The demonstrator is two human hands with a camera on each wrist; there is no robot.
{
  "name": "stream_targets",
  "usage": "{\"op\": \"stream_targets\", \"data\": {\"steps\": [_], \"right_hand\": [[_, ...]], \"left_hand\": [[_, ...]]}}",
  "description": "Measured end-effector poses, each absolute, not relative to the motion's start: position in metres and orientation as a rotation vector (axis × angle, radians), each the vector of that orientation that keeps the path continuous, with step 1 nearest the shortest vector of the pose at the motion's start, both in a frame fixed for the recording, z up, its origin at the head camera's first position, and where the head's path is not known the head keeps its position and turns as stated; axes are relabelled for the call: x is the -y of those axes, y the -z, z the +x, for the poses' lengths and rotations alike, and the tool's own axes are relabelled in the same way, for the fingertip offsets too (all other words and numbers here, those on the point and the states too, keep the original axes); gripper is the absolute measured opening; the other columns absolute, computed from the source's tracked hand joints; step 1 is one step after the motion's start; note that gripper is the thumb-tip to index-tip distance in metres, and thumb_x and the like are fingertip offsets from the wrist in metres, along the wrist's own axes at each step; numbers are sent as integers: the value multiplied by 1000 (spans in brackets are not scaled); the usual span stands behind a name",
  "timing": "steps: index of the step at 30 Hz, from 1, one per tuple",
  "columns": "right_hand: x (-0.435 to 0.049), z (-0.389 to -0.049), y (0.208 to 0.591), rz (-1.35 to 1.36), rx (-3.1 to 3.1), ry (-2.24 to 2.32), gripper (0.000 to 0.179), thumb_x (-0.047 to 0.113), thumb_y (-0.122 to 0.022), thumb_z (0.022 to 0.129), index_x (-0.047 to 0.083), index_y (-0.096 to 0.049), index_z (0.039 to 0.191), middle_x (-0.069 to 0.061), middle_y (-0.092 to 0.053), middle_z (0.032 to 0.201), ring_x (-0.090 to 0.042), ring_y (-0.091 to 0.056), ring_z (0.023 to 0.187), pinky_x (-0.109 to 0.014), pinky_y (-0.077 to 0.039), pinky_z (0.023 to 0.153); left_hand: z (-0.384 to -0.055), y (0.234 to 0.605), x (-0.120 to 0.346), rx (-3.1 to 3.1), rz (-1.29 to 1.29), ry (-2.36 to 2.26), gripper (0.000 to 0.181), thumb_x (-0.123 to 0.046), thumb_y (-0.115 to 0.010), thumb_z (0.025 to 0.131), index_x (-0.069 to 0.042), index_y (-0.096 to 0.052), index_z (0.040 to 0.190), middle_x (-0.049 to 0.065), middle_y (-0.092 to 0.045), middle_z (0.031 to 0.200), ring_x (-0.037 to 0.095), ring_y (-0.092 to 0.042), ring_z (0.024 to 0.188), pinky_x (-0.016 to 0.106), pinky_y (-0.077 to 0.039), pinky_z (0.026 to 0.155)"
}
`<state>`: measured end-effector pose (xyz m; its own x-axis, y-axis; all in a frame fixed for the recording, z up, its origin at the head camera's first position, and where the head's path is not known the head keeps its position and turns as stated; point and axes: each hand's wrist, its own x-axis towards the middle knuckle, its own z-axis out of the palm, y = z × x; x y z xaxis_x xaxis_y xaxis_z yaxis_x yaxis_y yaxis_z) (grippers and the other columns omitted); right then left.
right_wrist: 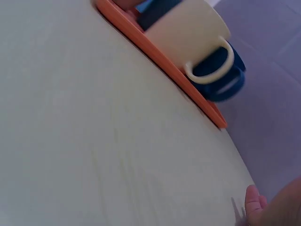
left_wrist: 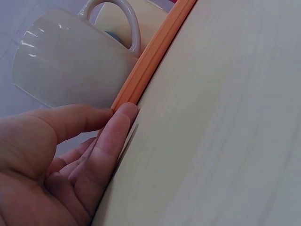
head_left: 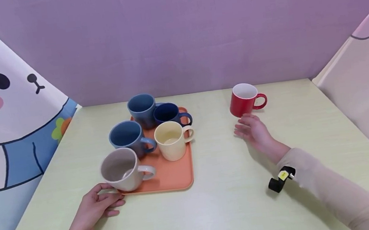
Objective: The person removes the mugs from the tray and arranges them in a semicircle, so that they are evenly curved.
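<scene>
My left hand (head_left: pixel 95 204) pinches the near left corner of an orange tray (head_left: pixel 174 175) between thumb and fingers, just below a grey-white mug (head_left: pixel 122 171). That corner, with the tray's rim (left_wrist: pixel 146 61), shows close up in the left wrist view. On the tray also stand a cream mug (head_left: pixel 171 147), a dark navy mug (head_left: pixel 166 115) and two blue mugs, one at the left (head_left: pixel 127 136) and one at the back (head_left: pixel 142 110). Over to the right, my right hand (head_left: pixel 254 131) reaches with loosely extended fingers just in front of a red mug (head_left: pixel 239 103) with a white inside, holding nothing.
The pale table (head_left: pixel 221 202) runs back to a purple cloth wall (head_left: pixel 195 34). A printed cloth (head_left: pixel 18 122) hangs along the left side and a pale one (head_left: pixel 366 90) along the right. The mugs on the tray crowd close together, handles pointing right.
</scene>
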<state>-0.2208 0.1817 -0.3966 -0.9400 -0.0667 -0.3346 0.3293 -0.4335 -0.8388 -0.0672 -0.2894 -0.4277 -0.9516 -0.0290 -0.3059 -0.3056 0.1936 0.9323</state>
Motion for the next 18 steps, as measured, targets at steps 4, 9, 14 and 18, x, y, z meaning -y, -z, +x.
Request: {"op": "stream_targets", "data": {"steps": [4, 9, 14, 18], "right_hand": [[-165, -217, 404, 271, -1587, 2375, 14, 12, -37, 106, 16, -33, 119, -2, -46, 110, -14, -57, 99, -29, -53, 92], [-145, -213, 409, 192, -1629, 2308, 20, 10, -38, 105, 10, -32, 124, -6, -45, 112, -16, -57, 98, -29, -54, 90], [-124, -211, 411, 147, -1661, 2253, 27, 11, -41, 104, 6, -32, 129, -10, -46, 116, -19, -57, 102, -30, -54, 91], [-109, -209, 413, 111, -1703, 2208, 33, 11, -42, 104, 1, -31, 134, -13, -48, 118, -20, -56, 104, -31, -54, 91]], "left_hand": [[-68, 428, 289, -2243, -317, -1840, 36, -4, -63, 97, 9, -42, 123, 14, -74, 96, 16, -74, 80, 35, -61, 66], [-68, 429, 290, -2247, -307, -1842, 36, -3, -63, 97, 9, -42, 123, 14, -74, 96, 16, -74, 80, 35, -61, 66], [-69, 429, 290, -2246, -307, -1839, 36, -4, -63, 97, 9, -42, 123, 14, -74, 96, 16, -74, 80, 35, -61, 66], [-69, 430, 291, -2244, -307, -1839, 36, -4, -63, 97, 9, -43, 123, 14, -74, 96, 16, -74, 80, 35, -61, 66]]}}
